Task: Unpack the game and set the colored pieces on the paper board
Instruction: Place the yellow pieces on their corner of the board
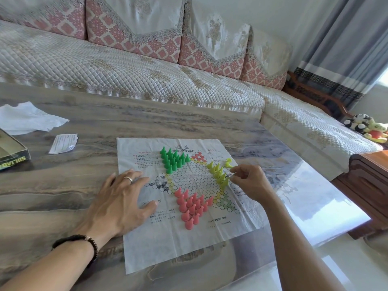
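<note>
A creased paper board printed with a star of circles lies on the marble table. Several green pieces stand in its far-left point, several pink pieces in the near point and several yellow pieces in the right point. My left hand lies flat, fingers spread, on the board's left edge. My right hand hovers beside the yellow group, thumb and forefinger pinched at a yellow piece; whether it grips the piece I cannot tell. One yellow piece lies tipped just beyond.
The game box sits at the table's left edge, with a folded leaflet and a crumpled plastic bag near it. A quilted sofa runs behind the table. Plush toys lie at the far right.
</note>
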The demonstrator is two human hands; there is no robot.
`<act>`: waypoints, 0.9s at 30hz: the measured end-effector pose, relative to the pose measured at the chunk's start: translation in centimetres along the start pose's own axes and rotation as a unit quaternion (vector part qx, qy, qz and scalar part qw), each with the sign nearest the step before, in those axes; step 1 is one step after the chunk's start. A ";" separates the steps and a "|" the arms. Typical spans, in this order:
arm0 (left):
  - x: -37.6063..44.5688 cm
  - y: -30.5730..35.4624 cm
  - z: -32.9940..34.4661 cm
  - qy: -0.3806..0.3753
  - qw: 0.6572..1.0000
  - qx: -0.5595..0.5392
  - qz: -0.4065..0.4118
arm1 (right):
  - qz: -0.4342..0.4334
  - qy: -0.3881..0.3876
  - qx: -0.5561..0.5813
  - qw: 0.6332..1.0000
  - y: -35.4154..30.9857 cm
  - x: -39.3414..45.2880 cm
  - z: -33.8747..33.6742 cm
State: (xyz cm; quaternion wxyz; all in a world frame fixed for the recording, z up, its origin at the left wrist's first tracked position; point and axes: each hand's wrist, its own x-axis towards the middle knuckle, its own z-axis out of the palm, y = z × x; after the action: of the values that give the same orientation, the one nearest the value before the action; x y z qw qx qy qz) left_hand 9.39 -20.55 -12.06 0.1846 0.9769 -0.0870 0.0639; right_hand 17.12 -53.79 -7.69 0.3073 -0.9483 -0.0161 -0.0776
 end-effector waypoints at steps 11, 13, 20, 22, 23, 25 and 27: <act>0.0 0.0 0.0 0.003 1.000 -0.005 -0.003 | -0.046 0.038 -0.195 0.979 -0.3 4.2 0.5; -0.1 0.1 0.0 0.004 1.000 -0.008 -0.004 | -0.060 0.009 -0.243 0.968 -0.5 5.2 0.9; -0.1 0.2 0.0 0.004 1.000 0.003 -0.008 | -0.060 -0.038 -0.316 0.946 -1.0 7.0 2.2; -0.2 0.2 -0.1 0.004 1.000 0.002 -0.005 | -0.064 -0.027 -0.306 0.949 -1.1 7.0 1.9; -0.2 0.2 0.0 0.004 1.000 0.003 -0.002 | -0.065 -0.014 -0.294 0.954 -1.1 7.0 1.6; -0.1 0.2 0.0 0.006 1.000 0.003 0.001 | -0.059 0.009 -0.271 0.961 -1.5 6.9 0.8; -0.1 0.2 0.0 0.007 1.000 0.000 0.002 | -0.058 0.017 -0.245 0.968 -1.9 6.8 0.0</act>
State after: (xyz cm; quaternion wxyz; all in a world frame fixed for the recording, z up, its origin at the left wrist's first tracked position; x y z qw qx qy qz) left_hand 9.26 -20.69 -12.02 0.1852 0.9762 -0.0872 0.0710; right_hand 23.70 -52.32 -5.54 0.0612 -0.9906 -0.0467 -0.1127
